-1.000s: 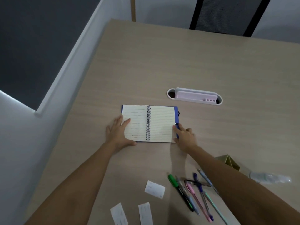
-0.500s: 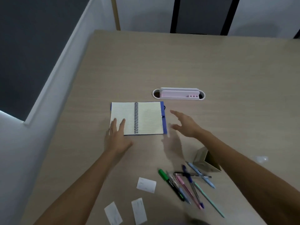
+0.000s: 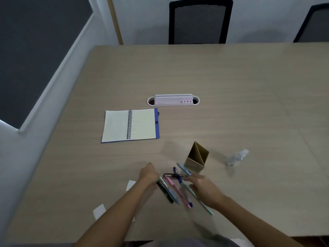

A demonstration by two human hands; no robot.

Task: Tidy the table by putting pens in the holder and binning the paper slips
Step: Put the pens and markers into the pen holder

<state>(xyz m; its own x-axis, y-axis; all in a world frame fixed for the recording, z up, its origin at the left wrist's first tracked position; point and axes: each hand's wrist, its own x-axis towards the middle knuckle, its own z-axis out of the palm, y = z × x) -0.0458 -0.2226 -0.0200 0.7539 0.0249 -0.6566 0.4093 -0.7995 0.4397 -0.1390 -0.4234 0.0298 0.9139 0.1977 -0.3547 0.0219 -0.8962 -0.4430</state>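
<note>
Several pens (image 3: 175, 188) lie in a loose bundle on the table near the front edge. A tan cardboard pen holder (image 3: 195, 158) with a diagonal divider stands just behind them to the right. My left hand (image 3: 149, 174) is curled over the left end of the bundle and hides the top of the dark green pen. The blur hides whether it grips the pen. My right hand (image 3: 202, 187) rests on the right side of the bundle, over a mint pen, with its fingers spread. One white paper slip (image 3: 130, 184) shows beside my left wrist and another paper slip (image 3: 99, 211) lies further left.
An open spiral notebook (image 3: 130, 124) lies left of centre. A pink and white cable tray (image 3: 173, 100) sits behind it. A small clear bottle (image 3: 236, 157) lies right of the holder. Two chairs (image 3: 199, 21) stand beyond the table's (image 3: 249, 86) far edge.
Both hands left the notebook and drew back toward me to the pens. The notebook stays open where it was. The view tilted up, bringing the chairs into view.
</note>
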